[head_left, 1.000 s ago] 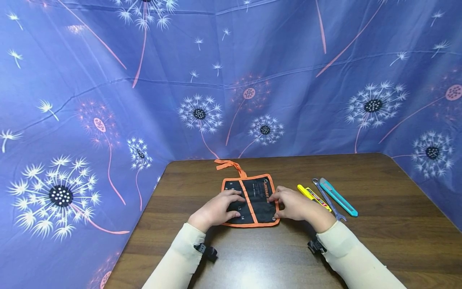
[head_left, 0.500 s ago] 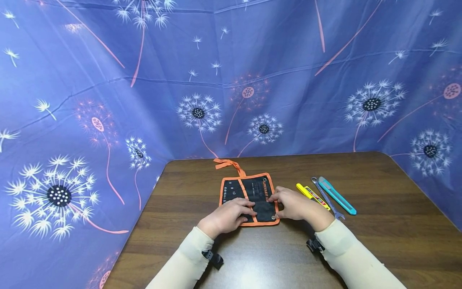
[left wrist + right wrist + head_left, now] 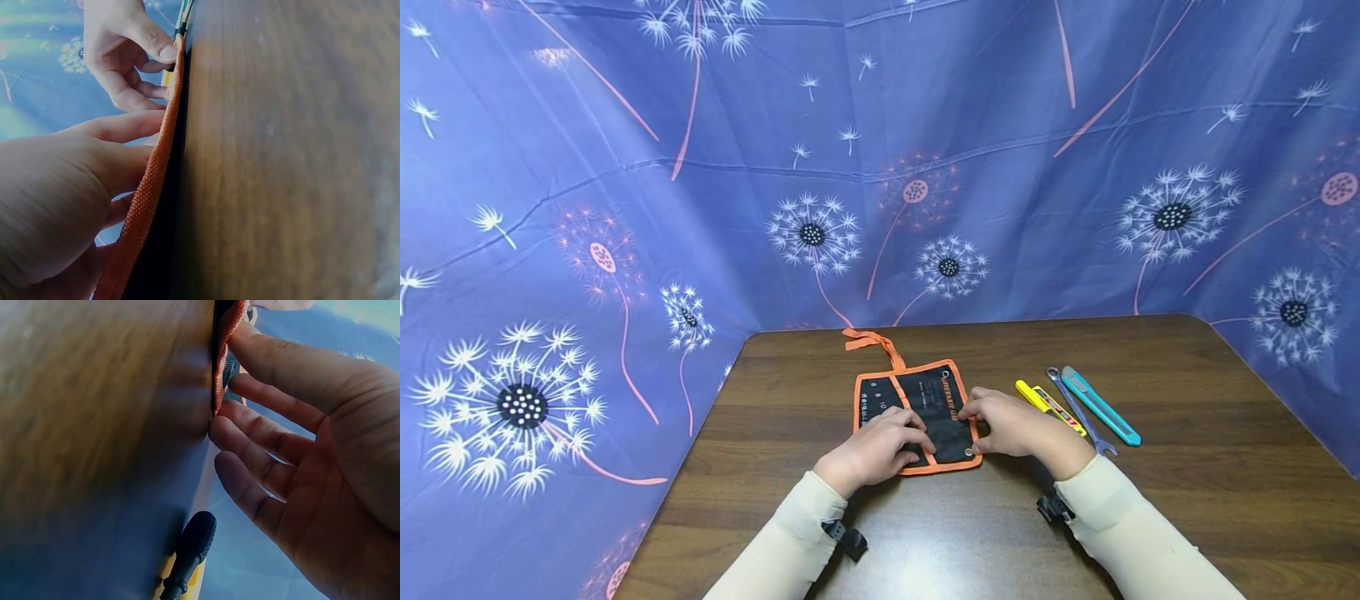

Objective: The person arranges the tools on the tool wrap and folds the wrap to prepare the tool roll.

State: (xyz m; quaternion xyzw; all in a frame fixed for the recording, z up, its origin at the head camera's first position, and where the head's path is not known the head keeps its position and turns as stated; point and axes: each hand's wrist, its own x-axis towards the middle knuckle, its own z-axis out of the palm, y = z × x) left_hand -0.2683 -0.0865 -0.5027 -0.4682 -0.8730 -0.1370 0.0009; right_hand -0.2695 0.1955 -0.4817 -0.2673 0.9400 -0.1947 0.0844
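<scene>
A flat black fabric tool pouch [image 3: 951, 435] with orange trim, printed numbers and orange tie straps [image 3: 880, 340] at its far edge lies on the table. My left hand [image 3: 880, 443] rests on its near left part, fingertips touching the cloth by the orange middle strip and covering some numbers. At the right edge, my right hand [image 3: 1011, 423] touches the cloth with thumb and fingertips, near a metal eyelet [image 3: 968, 452]. Seen from the left wrist, the orange border [image 3: 140, 197] runs beside the left fingers. The right wrist view has the right thumb [image 3: 269, 359] against the border.
Right of the right hand lie a yellow utility knife [image 3: 1034, 398], a combination wrench [image 3: 1078, 407] and a teal utility knife [image 3: 1101, 406]. A dark rounded object end [image 3: 199, 534] appears low in the right wrist view. Blue dandelion-print cloth [image 3: 1030, 208] hangs behind the wooden table [image 3: 760, 467].
My left hand has slid rightward over the pouch, uncovering the upper numbers. The pouch's left side has since shifted slightly left and nearer. My right hand stays at the right edge.
</scene>
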